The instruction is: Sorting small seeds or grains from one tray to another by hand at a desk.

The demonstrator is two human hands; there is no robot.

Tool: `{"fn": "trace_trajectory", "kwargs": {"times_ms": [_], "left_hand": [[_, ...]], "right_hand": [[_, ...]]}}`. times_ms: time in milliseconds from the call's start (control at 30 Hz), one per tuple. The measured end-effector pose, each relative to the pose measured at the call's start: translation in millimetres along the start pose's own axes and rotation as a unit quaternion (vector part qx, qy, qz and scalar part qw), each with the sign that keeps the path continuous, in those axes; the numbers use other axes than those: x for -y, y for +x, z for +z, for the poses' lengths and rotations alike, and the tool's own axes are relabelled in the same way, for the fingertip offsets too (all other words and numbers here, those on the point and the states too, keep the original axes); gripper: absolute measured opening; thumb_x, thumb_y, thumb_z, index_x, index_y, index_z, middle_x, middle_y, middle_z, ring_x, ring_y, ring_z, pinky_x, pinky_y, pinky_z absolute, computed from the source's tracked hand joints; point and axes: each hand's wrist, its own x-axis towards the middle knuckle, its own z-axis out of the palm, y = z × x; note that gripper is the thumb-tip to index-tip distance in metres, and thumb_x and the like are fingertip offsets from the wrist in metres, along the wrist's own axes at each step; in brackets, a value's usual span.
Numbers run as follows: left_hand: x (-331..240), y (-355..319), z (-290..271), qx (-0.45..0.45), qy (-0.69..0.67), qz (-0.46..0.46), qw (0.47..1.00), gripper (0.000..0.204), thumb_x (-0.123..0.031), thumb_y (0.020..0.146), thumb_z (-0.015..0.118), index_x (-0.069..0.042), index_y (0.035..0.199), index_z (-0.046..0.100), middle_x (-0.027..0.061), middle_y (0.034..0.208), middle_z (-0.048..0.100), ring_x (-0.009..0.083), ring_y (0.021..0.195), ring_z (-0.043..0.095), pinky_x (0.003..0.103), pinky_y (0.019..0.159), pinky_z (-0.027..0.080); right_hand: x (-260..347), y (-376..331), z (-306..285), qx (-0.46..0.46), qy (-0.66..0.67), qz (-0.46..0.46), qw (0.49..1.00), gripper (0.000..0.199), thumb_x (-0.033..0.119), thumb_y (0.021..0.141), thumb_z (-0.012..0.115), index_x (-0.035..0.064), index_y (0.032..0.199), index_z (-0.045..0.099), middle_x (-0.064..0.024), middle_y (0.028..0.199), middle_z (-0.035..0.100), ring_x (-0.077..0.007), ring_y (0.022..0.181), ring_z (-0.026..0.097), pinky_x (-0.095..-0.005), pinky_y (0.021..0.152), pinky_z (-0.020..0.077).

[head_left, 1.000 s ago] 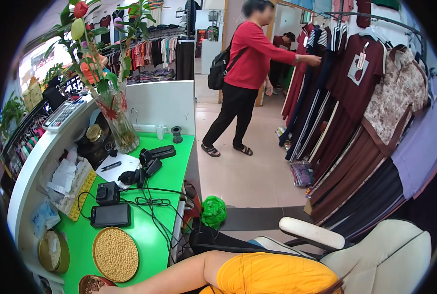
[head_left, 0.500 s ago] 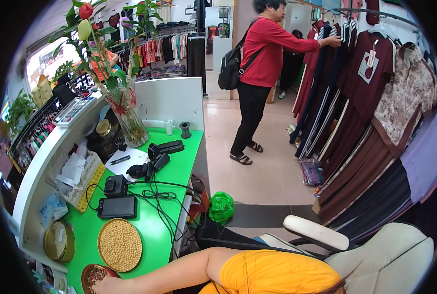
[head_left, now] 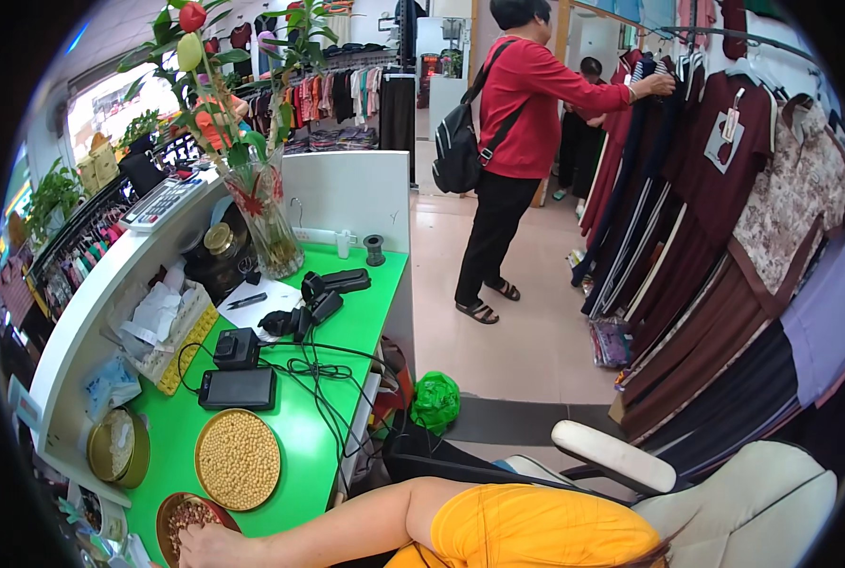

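Observation:
My right arm, in a yellow sleeve, stretches across the lower edge to the left. My right hand (head_left: 212, 546) is at a reddish-brown bowl (head_left: 222, 512), its bent fingers down among small brown and reddish beans or nuts (head_left: 184, 514). The fingers look drawn together, but whatever is between them is too small to make out. Just beyond the bowl lies a round, shallow yellow-brown tray (head_left: 198, 462) full of pale round beans (head_left: 238, 459). Both rest on a green desktop (head_left: 309, 445). My left hand is outside the picture.
Behind the beans are a black box (head_left: 238, 389), a small camera (head_left: 237, 348) and tangled cables (head_left: 313, 379). A tall flower vase (head_left: 266, 227) stands farther back. Right of the desk are a green bag (head_left: 435, 402), a white chair (head_left: 754, 511), hanging clothes (head_left: 716, 189) and a person in red (head_left: 522, 104).
The view has shifted, so the desk sits slightly higher and more to the right. My right hand stays at the bowl, more of whose contents show. The standing person's head has turned away.

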Motion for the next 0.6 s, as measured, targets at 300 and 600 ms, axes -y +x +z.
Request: {"fn": "trace_trajectory", "kwargs": {"times_ms": [300, 600], "left_hand": [[6.5, 1.4, 4.8, -0.043, -0.001, 0.030, 0.999, 0.074, -0.040, 0.091, 0.056, 0.007, 0.140, 0.027, 0.0178, 0.139, 0.042, 0.0274, 0.125, 0.042, 0.040, 0.107, 0.034], [3.0, 1.0, 12.3, -0.033, 0.028, 0.021, 0.999, 0.079, -0.041, 0.089, 0.059, 0.010, 0.139, 0.025, 0.0188, 0.140, 0.040, 0.0278, 0.128, 0.040, 0.040, 0.109, 0.031]], "right_hand": [[-12.4, 12.7, 49.2, -0.010, -0.065, -0.020, 0.998, 0.019, 0.016, 0.070, 0.062, 0.0008, 0.081, 0.066, -0.0093, 0.088, 0.061, -0.0249, 0.094, 0.057, -0.0348, 0.072, 0.0507], [-22.8, 13.1, 46.8, -0.053, 0.011, -0.032, 0.998, 0.017, 0.012, 0.068, 0.062, 0.0006, 0.082, 0.062, -0.0094, 0.086, 0.061, -0.0241, 0.089, 0.057, -0.0334, 0.067, 0.0514]]}}
